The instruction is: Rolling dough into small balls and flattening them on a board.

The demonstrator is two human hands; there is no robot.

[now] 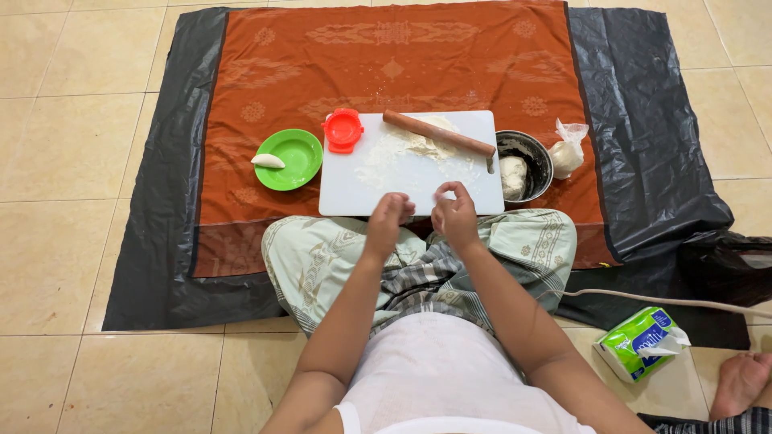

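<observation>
I sit cross-legged on the floor with both hands raised over the near edge of a white cutting board (354, 197). My left hand (388, 219) is curled, fingers closed. My right hand (454, 213) pinches a small white bit of dough (443, 195) at its fingertips. A wooden rolling pin (438, 133) lies across the floured board beside a flattened dough patch (425, 145). A red dumpling press (343, 129) rests at the board's far left corner.
A green plate (301, 161) holds one folded dumpling (268, 161). A metal bowl (537, 153) with a dough ball (512, 171) and a bag of flour (567, 153) stand to the right. Orange cloth (402, 56) over black plastic covers the tiles. A tissue pack (639, 341) lies near my right side.
</observation>
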